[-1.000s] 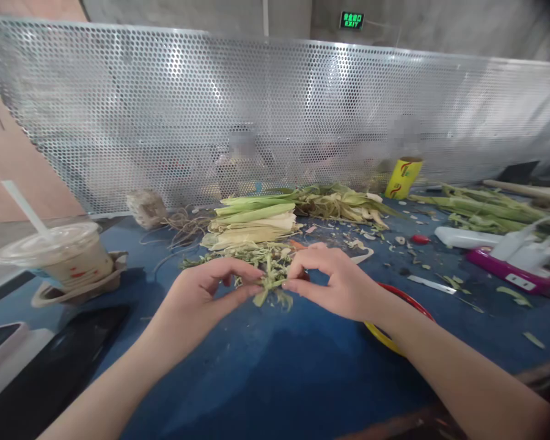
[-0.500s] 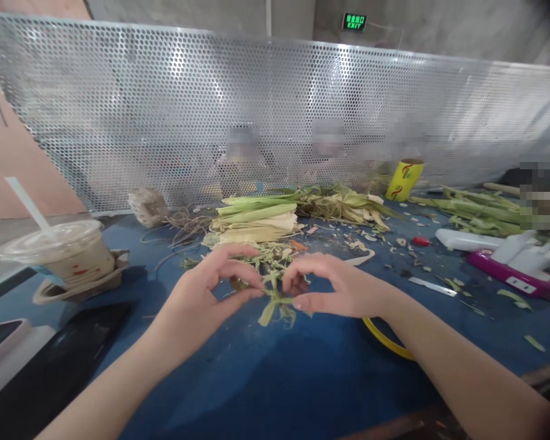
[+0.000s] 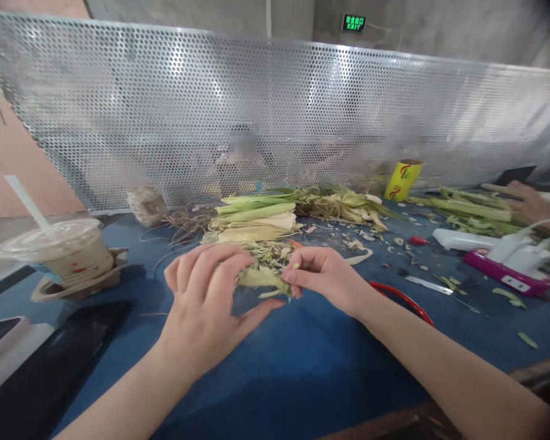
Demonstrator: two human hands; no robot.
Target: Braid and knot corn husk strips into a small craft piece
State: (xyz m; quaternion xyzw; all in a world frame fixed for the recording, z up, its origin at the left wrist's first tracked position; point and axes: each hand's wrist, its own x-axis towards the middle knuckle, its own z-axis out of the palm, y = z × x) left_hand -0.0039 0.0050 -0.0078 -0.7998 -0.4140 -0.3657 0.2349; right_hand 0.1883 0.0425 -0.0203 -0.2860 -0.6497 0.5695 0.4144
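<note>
A small piece of green husk with knotted strands (image 3: pixel 261 278) is pinched at its right end between the thumb and forefinger of my right hand (image 3: pixel 323 278). My left hand (image 3: pixel 206 299) arches around the other end, its thumb stretched well apart from the fingers. Whether those left fingers touch the husk is hard to see. Just behind both hands lie shredded bits, and beyond them a stack of pale green corn husks (image 3: pixel 256 217). A red curved band (image 3: pixel 406 299) shows beside my right forearm, partly hidden by it.
A lidded drink cup (image 3: pixel 68 253), black tablet-like slab (image 3: pixel 59 360) and twine (image 3: pixel 187 223) are left. On the right lie a knife blade (image 3: pixel 428 285), purple power strip (image 3: pixel 508 275) and yellow roll (image 3: pixel 403 180). Another person's hand (image 3: pixel 531 205) rests near more husks; a perforated screen (image 3: pixel 275 91) stands behind.
My left hand has opened from its pinch, with fingers now raised and spread. My right hand has moved slightly up, still at the husk piece. The band by my right forearm went from yellow to red.
</note>
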